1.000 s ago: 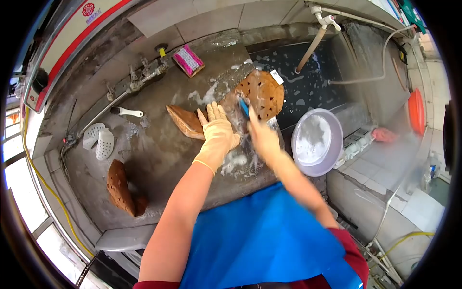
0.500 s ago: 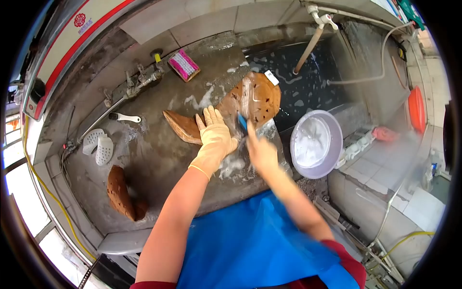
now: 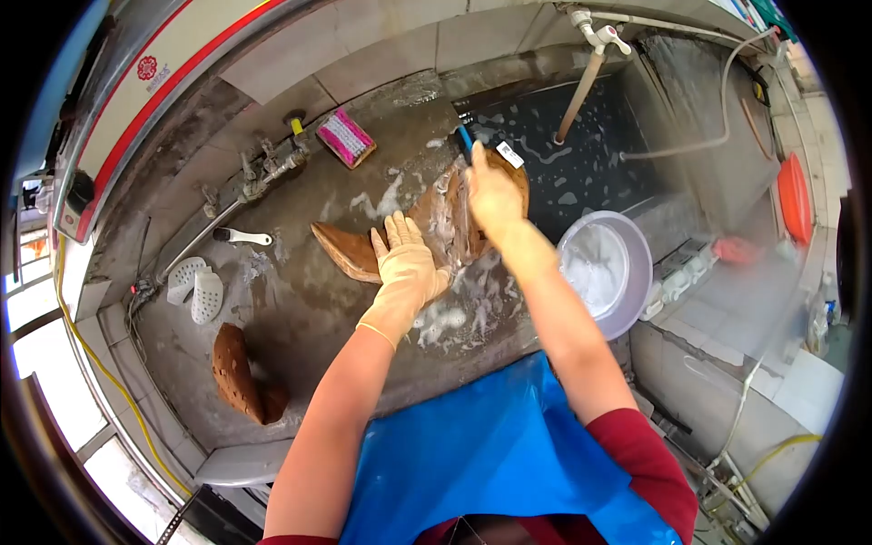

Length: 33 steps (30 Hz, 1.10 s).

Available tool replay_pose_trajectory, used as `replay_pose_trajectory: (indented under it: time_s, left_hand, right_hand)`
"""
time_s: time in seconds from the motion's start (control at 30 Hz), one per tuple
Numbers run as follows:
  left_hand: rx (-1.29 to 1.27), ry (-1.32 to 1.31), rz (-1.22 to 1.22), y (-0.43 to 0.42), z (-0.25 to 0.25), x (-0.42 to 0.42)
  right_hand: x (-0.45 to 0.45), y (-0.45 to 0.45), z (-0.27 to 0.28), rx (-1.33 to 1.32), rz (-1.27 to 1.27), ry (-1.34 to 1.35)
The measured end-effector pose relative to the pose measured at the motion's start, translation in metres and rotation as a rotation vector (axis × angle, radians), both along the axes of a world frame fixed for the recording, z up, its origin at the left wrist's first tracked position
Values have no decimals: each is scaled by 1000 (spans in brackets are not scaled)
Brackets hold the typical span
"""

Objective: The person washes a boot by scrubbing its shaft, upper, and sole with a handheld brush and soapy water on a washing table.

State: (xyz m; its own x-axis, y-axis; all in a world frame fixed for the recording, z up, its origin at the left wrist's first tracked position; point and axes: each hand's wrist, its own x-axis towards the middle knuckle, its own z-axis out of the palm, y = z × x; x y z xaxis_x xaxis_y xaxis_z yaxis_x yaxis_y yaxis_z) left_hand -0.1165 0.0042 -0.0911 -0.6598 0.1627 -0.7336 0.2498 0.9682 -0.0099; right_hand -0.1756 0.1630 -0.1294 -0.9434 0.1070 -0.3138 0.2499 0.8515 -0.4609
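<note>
Curled fingers of the right hand (image 3: 496,195) are wrapped around a slim blue tool (image 3: 466,141), a firm grip with one end jutting out past the knuckles toward the wall. The tool's other end is hidden by the hand, so I cannot tell how it meets the work. The left hand (image 3: 405,269), in a cream glove, lies palm down with its fingers spread, pressing on the narrow middle of a brown boot (image 3: 351,253) and closed around nothing.

The boot lies flat on a wet grey surface (image 3: 313,318). Its long axis runs roughly left to right, the pointed end to the left, the wider end to the right and a little farther from the person. That wide end reaches the edge of the dark water (image 3: 581,177), with a white tag (image 3: 510,154) at its rim. White foam streaks its middle, and more foam (image 3: 442,320) lies beside it.

To the right, near the right forearm, stands a pale purple basin (image 3: 640,295) of suds. A pink and white pad (image 3: 346,138) lies beyond the left hand. Farther left are a white-handled brush (image 3: 247,236), two white perforated inserts (image 3: 207,298) and a second brown boot (image 3: 238,372).
</note>
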Motion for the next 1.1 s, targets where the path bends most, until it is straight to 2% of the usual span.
replay_pose_trajectory:
  time_s: [0.07,0.17,0.2,0.27,0.33,0.37,0.4,0.47,0.53,0.6,0.67,0.7,0.77,0.8,0.83,0.87,0.9,0.97,1.0,1.1]
  left_hand:
    - [-19,6,17,2,0,-3]
    - [6,30,35,2,-3,-6]
    - [-4,18,21,0,-3,-3]
    - [-5,35,40,2,-5,-4]
    - [-19,0,25,2,-1,-5]
    - [-18,-3,22,2,-1,-6]
    - [-30,-10,11,2,-3,-8]
    - [-44,-30,2,2,-5,-6]
    - [-22,12,20,3,-5,-4]
    - [-43,-7,18,8,1,-5]
    - [-60,-7,35,11,2,-5]
    - [-60,-8,28,12,0,-6]
    - [-53,-6,58,11,-5,-5]
    - [-55,-9,53,10,-7,-4]
    - [-51,-9,41,8,-8,-4]
    - [-43,-3,32,8,-9,-5]
    - [-54,-2,33,10,-8,-4]
    - [-44,-6,58,11,-5,-5]
    - [-30,-18,77,12,-2,-5]
    - [-66,-2,44,12,-4,-4]
  right_hand:
    - [76,-23,-32,-8,161,95]
    - [80,-19,1,43,240,-18]
    - [38,-3,14,80,196,-118]
    - [1,24,-27,-6,57,215]
    - [46,0,-16,16,2,200]
    - [88,-14,-15,-11,-8,19]
    - [127,-29,19,-47,31,-140]
    - [181,-26,4,171,225,-51]
    - [122,10,10,172,85,-19]
    - [81,44,-26,131,-77,125]
    - [121,5,-9,99,-139,67]
    - [153,-19,4,111,-102,-147]
    - [198,-32,-5,16,11,114]
    - [184,-21,11,31,33,89]
    - [151,2,7,109,-9,-196]
    - [128,19,-6,133,-104,8]
    - [126,19,-11,132,-105,13]
    - [123,9,-21,55,-270,99]
    - [139,-11,1,-71,-251,-169]
    - [161,-12,8,-35,-157,-176]
